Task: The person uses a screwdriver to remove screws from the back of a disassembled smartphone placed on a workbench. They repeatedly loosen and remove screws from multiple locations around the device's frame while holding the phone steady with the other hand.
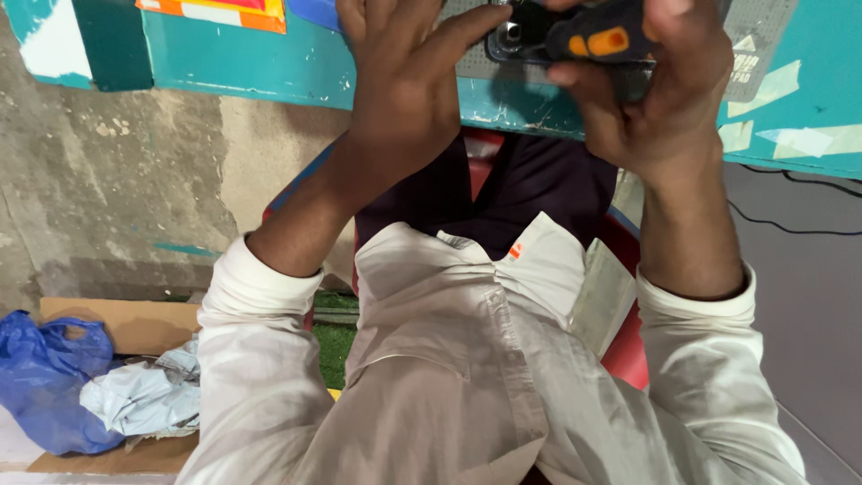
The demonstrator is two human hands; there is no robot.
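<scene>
**Teal bench at a rough concrete wall, hands busy at its edge**

A teal bench (269,63) with chipped paint and tape scraps runs across the top, above a bare concrete wall; cardboard (126,323) and a blue plastic bag (45,377) lie on the floor. The right hand (664,99) has its grip wrapped round a black-and-orange tool (597,38) over a grey mat (763,36). The left hand (404,81) touches a dark small part (514,38) with spread fingers. The frame's top edge cuts off the fingertips and the work
</scene>
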